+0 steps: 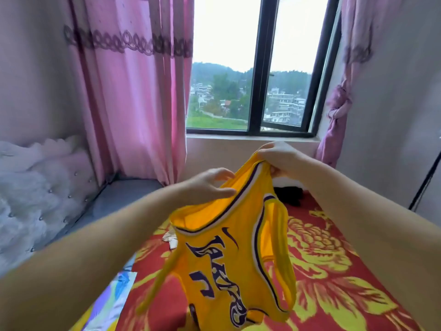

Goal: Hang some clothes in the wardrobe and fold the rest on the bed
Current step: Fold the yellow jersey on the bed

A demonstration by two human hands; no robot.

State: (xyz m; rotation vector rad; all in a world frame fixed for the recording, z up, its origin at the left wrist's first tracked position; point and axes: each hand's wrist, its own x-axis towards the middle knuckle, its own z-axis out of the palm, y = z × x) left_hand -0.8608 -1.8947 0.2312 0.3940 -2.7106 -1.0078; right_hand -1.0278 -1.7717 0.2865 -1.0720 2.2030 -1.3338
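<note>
Yellow jersey (229, 254) held up over the bed (334, 271), hanging twisted. Right hand (279, 158) pinches one shoulder strap; left hand (207, 185) has fingers spread on the neckline, thumb under the fabric (real grip or not, cannot tell). Risk: with one firm hold the slick fabric may slip or fold crooked; the loose strap could snag

One yellow basketball jersey (229, 254) hangs at lower centre. Two hands show: the left hand (207, 185) at centre and the right hand (279, 158) just right of it. One bed with a red floral cover (334, 271) fills the lower right. Two pink curtains: one (133, 91) at left, one tied back (338, 108) at right. One window (257, 68), two panes. One dark garment (290, 195) lies mid-right.
</note>
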